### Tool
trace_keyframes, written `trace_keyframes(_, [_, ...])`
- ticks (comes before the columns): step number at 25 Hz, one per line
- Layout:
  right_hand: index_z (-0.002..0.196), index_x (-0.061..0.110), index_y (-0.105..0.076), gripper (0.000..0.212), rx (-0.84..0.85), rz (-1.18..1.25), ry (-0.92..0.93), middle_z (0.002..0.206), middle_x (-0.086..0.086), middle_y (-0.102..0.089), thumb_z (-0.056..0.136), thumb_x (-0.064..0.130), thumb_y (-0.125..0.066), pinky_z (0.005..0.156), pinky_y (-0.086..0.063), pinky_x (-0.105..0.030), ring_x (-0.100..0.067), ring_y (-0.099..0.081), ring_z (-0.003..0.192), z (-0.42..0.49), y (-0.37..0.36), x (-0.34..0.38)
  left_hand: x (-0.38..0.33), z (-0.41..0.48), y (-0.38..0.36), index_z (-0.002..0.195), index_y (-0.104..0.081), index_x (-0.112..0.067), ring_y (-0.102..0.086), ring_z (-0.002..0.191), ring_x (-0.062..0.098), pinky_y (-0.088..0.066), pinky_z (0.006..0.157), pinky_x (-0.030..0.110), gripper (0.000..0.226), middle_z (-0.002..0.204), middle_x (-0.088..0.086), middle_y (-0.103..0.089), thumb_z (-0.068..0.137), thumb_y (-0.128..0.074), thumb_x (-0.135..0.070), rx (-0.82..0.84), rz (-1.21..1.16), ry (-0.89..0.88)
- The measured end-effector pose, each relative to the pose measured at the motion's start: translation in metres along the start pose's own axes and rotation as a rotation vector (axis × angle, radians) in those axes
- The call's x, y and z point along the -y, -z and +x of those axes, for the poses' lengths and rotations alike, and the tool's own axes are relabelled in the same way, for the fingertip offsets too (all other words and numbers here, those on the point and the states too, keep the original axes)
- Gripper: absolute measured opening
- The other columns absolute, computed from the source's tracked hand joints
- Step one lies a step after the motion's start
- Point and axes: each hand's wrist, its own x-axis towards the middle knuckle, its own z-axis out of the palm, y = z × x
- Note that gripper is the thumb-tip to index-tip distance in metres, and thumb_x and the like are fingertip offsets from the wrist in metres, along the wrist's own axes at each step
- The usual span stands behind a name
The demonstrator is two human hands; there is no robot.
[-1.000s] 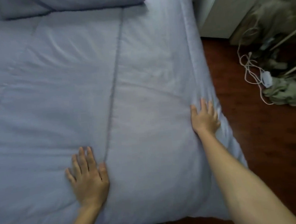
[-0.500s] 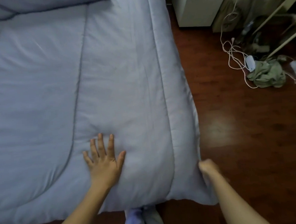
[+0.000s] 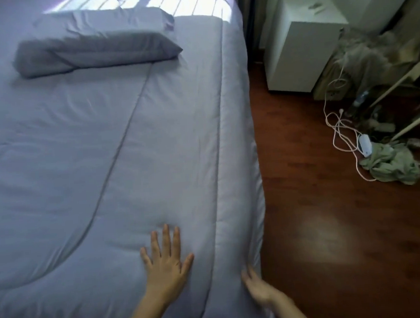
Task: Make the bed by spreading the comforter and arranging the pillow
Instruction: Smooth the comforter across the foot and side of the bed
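**Bed-making, near right corner: hazards on record**

Comforter: pale blue-grey, spread across the bed from head end to foot edge, right border draped over the right edge of the bed. Broad surface mostly flat; faint creases mid-bed and along the stitched seams.

Pillow: lying crosswise at the head end, on top of the comforter, left of centre. Slightly askew, near end folded under itself.

Left hand: grip open, palm down, fingers spread, pressing flat on the comforter close to the foot edge.

Right hand: at the near right corner of the bed, fingers against the draped border. Blurred; cannot tell whether pinching cloth or merely brushing it.

Risks, as judged:
- Tug at the corner with the flat palm lifted: whole cover likely to slide toward the right edge, leaving the far side short.
- Tug with the palm pinning too hard: fresh ridge likely between the two hands.
- Sharp pull toward the foot: pillow, resting loose on top, liable to shift further off square.
- Overhang on the right already generous; more pull could drop the border onto the floor.
- Cables and crumpled cloth on the floor well apart from the bed: possible snag for feet if stepping that way.
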Motion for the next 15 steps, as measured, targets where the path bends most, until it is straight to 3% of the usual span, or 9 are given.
trace_keyframes(1, [0.151, 0.036, -0.004, 0.101, 0.088, -0.189, -0.015, 0.162, 0.000, -0.008, 0.068, 0.091, -0.017, 0.121, -0.005, -0.042, -0.027, -0.007, 0.149, -0.005, 0.019, -0.013, -0.019, 0.000, -0.005, 0.143, -0.038, -0.019, -0.026, 0.140, 0.028, -0.037, 0.098, 0.064, 0.070, 0.148, 0.006, -0.046, 0.095, -0.007, -0.061, -0.019, 0.002, -0.078])
trace_keyframes(2, [0.151, 0.037, -0.012, 0.082, 0.096, -0.311, 0.005, 0.161, 0.001, -0.015, 0.082, 0.079, -0.024, 0.119, -0.009, -0.047, -0.030, -0.010, 0.148, -0.007, 0.044, -0.018, -0.039, 0.000, -0.009, 0.141, -0.040, -0.020, -0.025, 0.142, 0.021, -0.036, 0.101, 0.059, 0.067, 0.147, 0.001, -0.048, 0.096, -0.009, -0.059, -0.044, -0.015, -0.166])
trace_keyframes(3, [0.149, 0.035, -0.023, 0.065, 0.011, -0.348, 0.079, 0.159, -0.001, -0.023, 0.091, 0.061, -0.032, 0.119, -0.015, -0.048, -0.030, -0.017, 0.147, -0.009, 0.076, -0.017, -0.065, 0.000, -0.007, 0.139, -0.045, -0.020, -0.029, 0.141, 0.015, -0.035, 0.103, 0.055, 0.065, 0.143, -0.001, -0.052, 0.097, -0.012, -0.058, -0.086, -0.086, -0.229])
trace_keyframes(4, [0.146, 0.030, -0.035, 0.054, -0.120, -0.295, 0.165, 0.155, -0.003, -0.034, 0.094, 0.047, -0.039, 0.117, -0.024, -0.043, -0.028, -0.028, 0.143, -0.012, 0.108, -0.008, -0.087, 0.002, -0.003, 0.136, -0.051, -0.019, -0.040, 0.137, 0.015, -0.037, 0.103, 0.050, 0.063, 0.137, -0.001, -0.058, 0.097, -0.018, -0.058, -0.150, -0.186, -0.233])
trace_keyframes(6, [0.135, 0.021, -0.053, 0.043, -0.264, -0.152, 0.343, 0.140, -0.005, -0.054, 0.093, 0.029, -0.049, 0.105, -0.038, -0.025, -0.021, -0.049, 0.130, -0.037, 0.169, 0.025, -0.139, 0.003, 0.019, 0.125, -0.062, -0.017, -0.065, 0.113, 0.025, -0.046, 0.095, 0.039, 0.050, 0.120, 0.002, -0.071, 0.095, -0.038, -0.048, -0.266, -0.425, -0.054])
trace_keyframes(8, [0.127, 0.015, -0.061, 0.036, -0.314, 0.004, 0.510, 0.128, -0.004, -0.064, 0.092, 0.020, -0.054, 0.087, -0.040, -0.009, -0.012, -0.059, 0.115, -0.065, 0.219, 0.065, -0.190, 0.011, 0.056, 0.117, -0.066, -0.014, -0.071, 0.097, 0.025, -0.052, 0.085, 0.034, 0.029, 0.106, 0.003, -0.075, 0.095, -0.050, -0.025, -0.329, -0.635, 0.120])
trace_keyframes(10, [0.123, 0.014, -0.064, 0.032, -0.316, 0.153, 0.625, 0.120, -0.003, -0.068, 0.092, 0.019, -0.056, 0.080, -0.041, -0.004, -0.007, -0.061, 0.106, -0.088, 0.259, 0.103, -0.240, 0.022, 0.095, 0.113, -0.067, -0.013, -0.071, 0.090, 0.017, -0.054, 0.085, 0.033, 0.024, 0.099, 0.003, -0.075, 0.098, -0.048, -0.014, -0.351, -0.832, 0.170])
trace_keyframes(13, [0.116, 0.022, -0.066, 0.033, -0.273, 0.296, 0.729, 0.115, 0.001, -0.070, 0.086, 0.030, -0.055, 0.093, -0.050, -0.030, -0.015, -0.064, 0.108, -0.104, 0.293, 0.142, -0.273, 0.039, 0.138, 0.113, -0.064, -0.014, -0.069, 0.073, -0.001, -0.055, 0.073, 0.016, 0.025, 0.094, 0.004, -0.073, 0.100, -0.042, -0.014, -0.365, -0.991, 0.142])
trace_keyframes(15, [0.107, 0.030, -0.067, 0.029, -0.235, 0.345, 0.737, 0.111, 0.004, -0.071, 0.082, 0.036, -0.054, 0.094, -0.050, -0.036, -0.016, -0.065, 0.106, -0.106, 0.306, 0.150, -0.276, 0.052, 0.153, 0.116, -0.063, -0.014, -0.070, 0.077, 0.004, -0.055, 0.075, 0.018, 0.025, 0.096, 0.006, -0.073, 0.100, -0.043, -0.013, -0.401, -1.026, 0.145])
